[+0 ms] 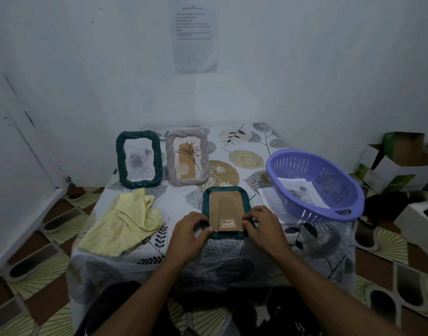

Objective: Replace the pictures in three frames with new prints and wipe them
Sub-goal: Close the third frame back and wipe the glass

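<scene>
We pinch the near corners of the face-down frame (224,189) with left hand (191,229) and right hand (262,223), fingers curled, close to the worktop's (179,197) front edge. Risk: if we pry unevenly, the backing board (226,209) bends or the frame slides off. Count: three frames (green frame (139,159) and grey frame (187,157) upright behind), one cloth (128,224), one basket (302,212); prints (299,192) inside, number unclear.
</scene>
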A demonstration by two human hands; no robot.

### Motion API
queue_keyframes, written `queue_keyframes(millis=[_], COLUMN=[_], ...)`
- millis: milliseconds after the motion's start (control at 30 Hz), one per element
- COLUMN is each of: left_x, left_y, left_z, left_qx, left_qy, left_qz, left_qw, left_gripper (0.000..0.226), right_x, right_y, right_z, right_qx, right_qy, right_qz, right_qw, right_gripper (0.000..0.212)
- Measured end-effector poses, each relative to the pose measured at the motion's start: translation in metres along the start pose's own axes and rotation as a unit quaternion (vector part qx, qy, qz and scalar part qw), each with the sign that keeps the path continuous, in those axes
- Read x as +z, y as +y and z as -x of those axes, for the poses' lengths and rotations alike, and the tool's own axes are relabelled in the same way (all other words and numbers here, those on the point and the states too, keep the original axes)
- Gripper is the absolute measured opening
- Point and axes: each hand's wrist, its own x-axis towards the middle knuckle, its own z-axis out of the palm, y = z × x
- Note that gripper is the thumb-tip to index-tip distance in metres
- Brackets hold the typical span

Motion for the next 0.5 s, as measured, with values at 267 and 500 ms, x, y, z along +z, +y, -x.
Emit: queue_keyframes(millis=[267,500], left_x=[0.018,0.028], left_y=[0.039,0.066], left_z=[-0.055,-0.082], left_qx=[-0.038,-0.193], left_qy=[-0.085,-0.085], left_qz=[-0.091,0.008], left_qw=[0.991,0.978], left_gripper=[0.045,0.106], right_x=[-0.005,-0.017], right_y=[-0.014,-0.035], right_z=[-0.03,-0.052], right_qx=[0.135,0.215], right_qy=[0.009,0.036], right_qz=[-0.043,-0.378], right_qw=[0.99,0.9], right_gripper=[0.03,0.026])
